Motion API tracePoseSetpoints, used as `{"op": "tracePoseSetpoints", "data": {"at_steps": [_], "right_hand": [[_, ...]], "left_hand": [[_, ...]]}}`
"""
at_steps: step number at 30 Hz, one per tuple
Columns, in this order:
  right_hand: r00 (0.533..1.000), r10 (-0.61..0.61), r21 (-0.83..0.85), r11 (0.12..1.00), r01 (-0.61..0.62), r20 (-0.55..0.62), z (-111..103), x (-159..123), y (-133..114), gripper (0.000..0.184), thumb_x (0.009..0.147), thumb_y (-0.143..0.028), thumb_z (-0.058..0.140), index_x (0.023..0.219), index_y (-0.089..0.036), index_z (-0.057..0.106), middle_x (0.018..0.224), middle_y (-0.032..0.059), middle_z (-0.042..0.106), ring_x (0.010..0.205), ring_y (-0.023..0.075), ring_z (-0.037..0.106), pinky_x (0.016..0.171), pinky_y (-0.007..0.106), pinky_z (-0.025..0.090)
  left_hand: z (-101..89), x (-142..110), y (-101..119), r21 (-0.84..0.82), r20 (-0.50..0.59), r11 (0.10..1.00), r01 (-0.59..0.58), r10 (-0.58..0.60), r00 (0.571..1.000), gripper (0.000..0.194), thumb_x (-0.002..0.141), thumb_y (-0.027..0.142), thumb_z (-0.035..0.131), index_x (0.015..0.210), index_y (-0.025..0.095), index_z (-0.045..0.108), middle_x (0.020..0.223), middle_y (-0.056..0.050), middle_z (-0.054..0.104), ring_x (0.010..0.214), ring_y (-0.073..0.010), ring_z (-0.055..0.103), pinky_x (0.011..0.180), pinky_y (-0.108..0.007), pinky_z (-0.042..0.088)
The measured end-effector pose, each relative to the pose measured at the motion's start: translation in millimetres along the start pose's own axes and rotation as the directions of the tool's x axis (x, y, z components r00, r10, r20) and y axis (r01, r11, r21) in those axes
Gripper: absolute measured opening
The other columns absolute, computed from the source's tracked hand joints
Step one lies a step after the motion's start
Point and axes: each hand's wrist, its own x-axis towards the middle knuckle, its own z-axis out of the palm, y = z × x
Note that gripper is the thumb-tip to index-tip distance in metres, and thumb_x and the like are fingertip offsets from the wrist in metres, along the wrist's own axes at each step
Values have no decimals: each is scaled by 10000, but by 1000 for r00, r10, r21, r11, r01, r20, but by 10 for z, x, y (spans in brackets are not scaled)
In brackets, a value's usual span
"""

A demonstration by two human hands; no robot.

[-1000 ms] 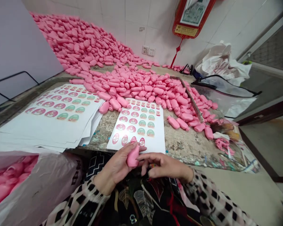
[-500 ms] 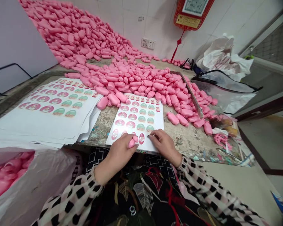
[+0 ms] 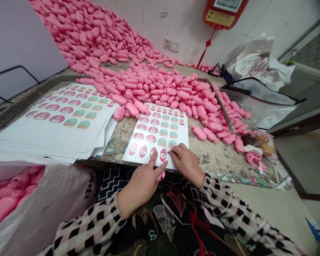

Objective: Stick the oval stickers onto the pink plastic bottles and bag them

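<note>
Before me on the table lies a sheet of stickers (image 3: 138,145), printed with pink and green labels. My left hand (image 3: 145,179) is at its front edge, two fingers stretched onto the paper by the bottom row of oval stickers. A small pink bottle (image 3: 161,176) is held under that hand, mostly hidden by the palm and fingers. My right hand (image 3: 186,160) rests at the sheet's lower right, fingers pinched together. A tiny dark tip shows at its fingertips, beside the rightmost oval sticker (image 3: 163,154); what it belongs to is hidden.
A great heap of pink bottles (image 3: 160,85) covers the back of the table. More sticker sheets (image 3: 50,135) are stacked at left. An open sack (image 3: 66,192) of bottles stands at lower left. A narrow bar (image 3: 218,105) and a clear zip bag (image 3: 261,96) lie to the right.
My left hand has turned down and set its fingers on the sheet, taking the pink bottle lower and beneath the palm. My right hand stays beside the same oval sticker. The view has shifted slightly.
</note>
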Motion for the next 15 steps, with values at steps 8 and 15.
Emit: {"op": "tracePoseSetpoints", "data": {"at_steps": [8, 15], "right_hand": [[1000, 9, 143, 990, -11, 12, 47, -21, 21, 178, 876, -323, 457, 861, -248, 618, 861, 2, 585, 752, 136, 552, 622, 247, 337], [972, 230, 299, 931, -208, -39, 189, -84, -119, 181, 851, -336, 468, 818, -235, 615, 836, 3, 611, 740, 144, 552, 630, 258, 344]], "left_hand": [[62, 21, 26, 16, -6, 1000, 9, -8, 1000, 538, 873, 260, 395, 1382, 383, 273, 1503, -151, 36, 935, -284, 588, 766, -423, 458], [68, 39, 48, 8, 2, 1000, 14, -14, 1000, 579, 870, 255, 397, 1404, 375, 206, 1500, -172, 9, 922, -282, 598, 768, -412, 455]]}}
